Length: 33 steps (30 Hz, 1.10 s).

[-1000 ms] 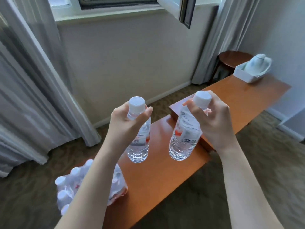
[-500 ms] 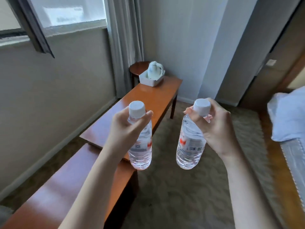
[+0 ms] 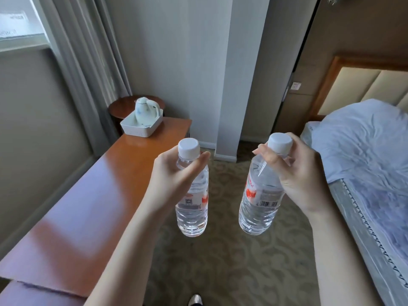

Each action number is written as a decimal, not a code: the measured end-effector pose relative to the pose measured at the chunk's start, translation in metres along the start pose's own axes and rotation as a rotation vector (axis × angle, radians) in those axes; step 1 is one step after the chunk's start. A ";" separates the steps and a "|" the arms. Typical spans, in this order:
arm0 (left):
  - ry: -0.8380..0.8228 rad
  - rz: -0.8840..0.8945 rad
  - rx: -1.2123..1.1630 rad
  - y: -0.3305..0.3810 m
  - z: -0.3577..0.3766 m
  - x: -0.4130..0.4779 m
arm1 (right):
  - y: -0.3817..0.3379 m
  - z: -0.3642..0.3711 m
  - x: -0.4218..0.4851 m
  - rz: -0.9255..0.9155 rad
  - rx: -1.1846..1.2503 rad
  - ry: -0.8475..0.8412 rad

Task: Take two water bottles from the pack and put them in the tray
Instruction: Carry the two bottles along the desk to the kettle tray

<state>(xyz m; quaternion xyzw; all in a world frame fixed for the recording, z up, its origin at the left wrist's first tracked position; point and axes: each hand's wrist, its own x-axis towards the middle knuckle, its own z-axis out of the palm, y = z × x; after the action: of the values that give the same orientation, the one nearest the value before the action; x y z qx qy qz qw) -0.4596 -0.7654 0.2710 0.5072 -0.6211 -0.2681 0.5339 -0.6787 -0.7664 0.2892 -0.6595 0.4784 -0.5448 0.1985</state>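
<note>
My left hand [image 3: 174, 182] grips a clear water bottle [image 3: 192, 215] with a white cap just below its neck, held upright over the carpet. My right hand [image 3: 295, 175] holds a second water bottle [image 3: 258, 206] by its neck, tilted slightly, with a barcode label facing me. The white tray [image 3: 132, 129] sits at the far end of the long wooden table [image 3: 106, 195], well ahead and to the left of both hands. A white kettle [image 3: 144, 111] stands inside the tray. The pack of bottles is out of view.
The wooden table runs along the left wall under a window with grey curtains [image 3: 88, 62]. A small round side table [image 3: 123, 106] stands behind the tray. A bed with a white duvet [image 3: 364, 155] fills the right side. Patterned carpet [image 3: 231, 261] lies between them.
The view has swung right, away from the pack and along the table toward the tray. Both hands keep the bottles raised in front of me; the tray looks nearer.
</note>
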 end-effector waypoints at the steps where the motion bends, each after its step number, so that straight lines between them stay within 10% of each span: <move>1: -0.004 -0.004 -0.006 -0.010 0.005 0.019 | 0.009 0.006 0.016 -0.003 0.000 0.004; 15: -0.062 -0.041 0.004 -0.111 0.077 0.287 | 0.152 0.071 0.266 0.048 -0.004 0.001; 33: 0.218 -0.210 0.076 -0.248 0.152 0.551 | 0.347 0.210 0.578 -0.041 0.055 -0.467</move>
<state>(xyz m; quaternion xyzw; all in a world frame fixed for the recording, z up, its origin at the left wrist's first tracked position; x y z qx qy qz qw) -0.4693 -1.3869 0.2259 0.6153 -0.5127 -0.2422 0.5477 -0.6618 -1.4716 0.2540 -0.7715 0.3911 -0.3942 0.3105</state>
